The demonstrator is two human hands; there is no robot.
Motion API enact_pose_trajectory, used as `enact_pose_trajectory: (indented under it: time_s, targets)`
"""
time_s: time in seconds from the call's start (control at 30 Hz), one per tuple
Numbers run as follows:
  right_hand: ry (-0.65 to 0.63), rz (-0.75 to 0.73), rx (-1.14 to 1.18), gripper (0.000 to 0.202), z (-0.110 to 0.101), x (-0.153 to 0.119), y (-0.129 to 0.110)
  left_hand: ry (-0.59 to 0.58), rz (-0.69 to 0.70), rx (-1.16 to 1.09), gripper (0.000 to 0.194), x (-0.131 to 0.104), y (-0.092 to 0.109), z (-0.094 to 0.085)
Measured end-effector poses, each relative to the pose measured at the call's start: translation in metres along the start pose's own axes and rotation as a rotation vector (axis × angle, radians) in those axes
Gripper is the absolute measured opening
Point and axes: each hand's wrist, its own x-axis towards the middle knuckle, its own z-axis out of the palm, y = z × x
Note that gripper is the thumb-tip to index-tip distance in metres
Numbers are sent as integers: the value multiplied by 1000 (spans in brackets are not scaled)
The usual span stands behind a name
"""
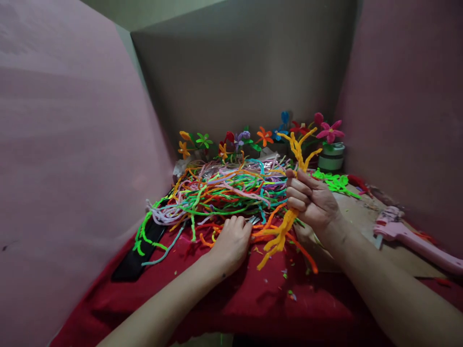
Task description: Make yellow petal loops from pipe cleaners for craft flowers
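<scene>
My right hand point(307, 200) is closed around a bunch of yellow-orange fuzzy stems point(287, 224), whose ends fan out above and below the fist. My left hand point(233, 241) rests low at the front of the pile, its fingers curled. Metal blades point(254, 220) show just beyond its fingertips, but what the hand grips is hidden. Orange stems point(269, 231) lie between the two hands. Behind them spreads a tangled heap of many-coloured fuzzy stems point(231, 188).
Fuzzy-stem flowers point(265, 136) stand along the back wall, near a pale green jar point(331, 158). Bright green pieces point(336, 182) and a pink glue gun point(408, 233) lie right, on cardboard point(398, 255). A black flat object point(130, 262) sits left on red cloth point(260, 303).
</scene>
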Motion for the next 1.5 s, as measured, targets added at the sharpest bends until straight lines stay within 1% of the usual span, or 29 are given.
enact_pose_trajectory:
  time_s: [0.1,0.2,0.27,0.37,0.47,0.5,0.57,0.67,0.73,0.83,0.97,1.03,1.13,1.2,1.23,1.3,1.33,1.43,1.5]
  targets:
    - [-16,8,23,27,1,0,0,47,-51,-40,22,5,-3,2]
    - [-13,-8,21,27,1,0,-1,53,-71,-87,23,9,-7,4]
    - [1,-30,6,26,2,-1,-3,52,-58,-118,21,9,-8,3]
    - [4,-64,2,29,2,-2,-6,63,-25,-154,29,7,-7,0]
    - [4,-85,12,33,3,-3,-10,40,61,-153,40,3,-5,-4]
    - [10,-90,5,33,3,-3,-10,40,81,-154,41,2,-5,-4]
    - [23,-100,-16,32,3,-4,-11,57,83,-164,33,1,-5,-2]
    - [24,-91,-33,30,3,-4,-9,79,45,-150,15,2,-3,4]
    - [15,-79,-31,29,2,-4,-7,73,42,-94,15,4,0,7]
    - [18,-71,-23,31,3,-3,-5,66,77,27,16,7,5,7]
    - [44,-63,-43,26,3,-3,-3,74,82,125,15,11,2,5]
    - [46,-63,-55,24,3,-3,-2,91,48,144,17,12,-4,1]
    - [45,-63,-70,21,1,-3,-2,125,-6,170,18,15,-13,-10]
    - [48,-60,-78,20,0,-3,-2,174,-15,199,21,17,-21,-20]
    - [50,-59,-79,19,-1,-2,-1,217,-14,226,23,20,-26,-25]
    - [56,-53,-69,22,0,-2,-1,292,-37,277,25,27,-37,-36]
    - [60,-48,-62,24,0,-2,-1,317,-71,297,25,32,-44,-41]
    - [70,-36,-60,27,1,-2,-1,358,-127,328,25,49,-64,-55]
    - [73,-34,-73,25,2,-2,-1,392,-145,304,27,56,-71,-59]
